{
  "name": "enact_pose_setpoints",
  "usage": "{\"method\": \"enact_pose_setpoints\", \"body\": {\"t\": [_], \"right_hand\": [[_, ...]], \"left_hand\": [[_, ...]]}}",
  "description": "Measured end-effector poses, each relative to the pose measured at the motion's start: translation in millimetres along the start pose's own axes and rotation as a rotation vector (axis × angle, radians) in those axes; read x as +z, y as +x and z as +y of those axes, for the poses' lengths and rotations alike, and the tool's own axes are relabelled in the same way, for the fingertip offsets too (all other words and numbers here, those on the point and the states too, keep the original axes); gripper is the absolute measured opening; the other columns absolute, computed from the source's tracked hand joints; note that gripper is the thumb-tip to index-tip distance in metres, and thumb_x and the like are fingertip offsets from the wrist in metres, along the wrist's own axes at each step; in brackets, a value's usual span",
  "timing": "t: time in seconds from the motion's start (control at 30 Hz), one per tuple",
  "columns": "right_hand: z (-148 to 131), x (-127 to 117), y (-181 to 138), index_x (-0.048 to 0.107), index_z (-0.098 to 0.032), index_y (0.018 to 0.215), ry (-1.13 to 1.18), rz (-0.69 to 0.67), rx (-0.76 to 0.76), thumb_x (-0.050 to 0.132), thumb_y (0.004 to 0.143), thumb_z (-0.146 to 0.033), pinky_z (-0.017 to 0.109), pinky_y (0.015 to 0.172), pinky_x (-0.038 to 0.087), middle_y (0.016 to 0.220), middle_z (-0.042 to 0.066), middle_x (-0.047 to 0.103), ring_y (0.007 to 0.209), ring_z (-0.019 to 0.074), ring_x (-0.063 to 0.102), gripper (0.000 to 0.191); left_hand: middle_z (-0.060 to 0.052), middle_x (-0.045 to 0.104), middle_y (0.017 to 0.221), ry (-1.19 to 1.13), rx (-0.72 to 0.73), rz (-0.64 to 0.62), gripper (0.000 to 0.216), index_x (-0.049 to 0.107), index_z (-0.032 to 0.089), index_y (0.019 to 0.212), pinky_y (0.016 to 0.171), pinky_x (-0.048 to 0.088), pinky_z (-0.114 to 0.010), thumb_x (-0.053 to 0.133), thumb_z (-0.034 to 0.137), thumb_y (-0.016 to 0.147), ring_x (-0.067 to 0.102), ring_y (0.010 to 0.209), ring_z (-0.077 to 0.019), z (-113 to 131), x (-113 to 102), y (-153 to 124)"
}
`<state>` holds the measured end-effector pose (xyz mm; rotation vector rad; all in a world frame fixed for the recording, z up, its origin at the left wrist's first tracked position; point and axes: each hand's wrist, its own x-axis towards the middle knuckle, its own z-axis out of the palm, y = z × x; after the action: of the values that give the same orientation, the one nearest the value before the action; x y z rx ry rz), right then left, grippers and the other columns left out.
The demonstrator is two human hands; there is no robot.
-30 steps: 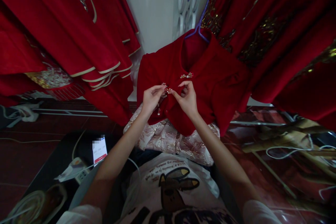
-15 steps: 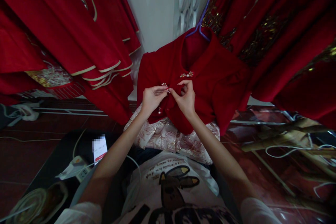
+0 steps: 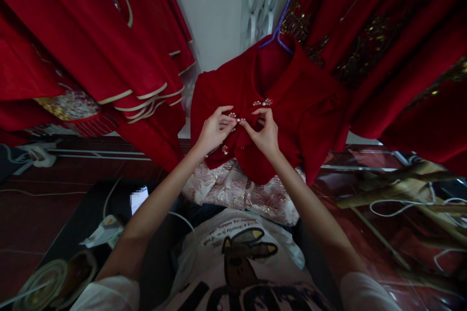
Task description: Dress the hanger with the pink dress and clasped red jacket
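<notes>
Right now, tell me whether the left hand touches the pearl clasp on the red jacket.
Touching: the head view shows the left hand pinching the pearl clasp of the red jacket, no gap between them.

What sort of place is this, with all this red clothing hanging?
Likely a dress shop or tailor's workroom: red robes hang at both sides, some gold-embroidered, and the left hand and right hand pinch a pearl clasp on a red jacket on a purple hanger.

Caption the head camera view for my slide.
Left hand and right hand pinch a pearl clasp on a red jacket hung on a purple hanger.
</notes>
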<state>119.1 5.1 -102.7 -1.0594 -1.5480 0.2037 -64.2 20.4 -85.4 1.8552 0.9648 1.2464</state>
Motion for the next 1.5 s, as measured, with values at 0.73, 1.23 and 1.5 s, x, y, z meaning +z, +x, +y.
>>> {"method": "enact_pose_setpoints", "body": {"t": [0.73, 1.23, 1.5], "right_hand": [[-17, -53, -25, 0.067, -0.019, 0.088, 0.017, -0.632, 0.360, 0.057, 0.079, -0.013, 0.024, 0.061, 0.053, 0.076, 0.001, 0.072, 0.064, 0.0130, 0.068, 0.015], [-14, -1, -53, 0.060, -0.019, 0.077, 0.207, -0.379, 0.385, 0.078, 0.070, -0.037, 0.028, 0.063, 0.057, 0.074, 0.004, 0.070, 0.067, 0.0171, 0.068, 0.026], [-7, -61, -22, 0.057, -0.020, 0.079, 0.127, -0.681, 0.338, 0.079, 0.071, -0.037, 0.026, 0.059, 0.050, 0.069, 0.000, 0.066, 0.064, 0.0145, 0.064, 0.029]], "left_hand": [[-0.004, 0.057, 0.100, 0.808, 0.007, -0.273, 0.015, 0.052, 0.020, 0.101, 0.074, 0.050, -0.031, 0.059, 0.022, 0.087, 0.060, 0.080, -0.0172, 7, 11, -79], [-0.005, 0.062, 0.087, 0.851, 0.080, -0.168, 0.004, 0.055, 0.020, 0.086, 0.068, 0.047, -0.030, 0.056, 0.023, 0.087, 0.061, 0.084, -0.0212, -2, 9, -85], [0.002, 0.063, 0.076, 0.406, -0.077, -0.093, 0.009, 0.056, 0.018, 0.080, 0.059, 0.050, -0.021, 0.062, 0.015, 0.074, 0.060, 0.063, -0.0100, 2, -1, -76]]}}
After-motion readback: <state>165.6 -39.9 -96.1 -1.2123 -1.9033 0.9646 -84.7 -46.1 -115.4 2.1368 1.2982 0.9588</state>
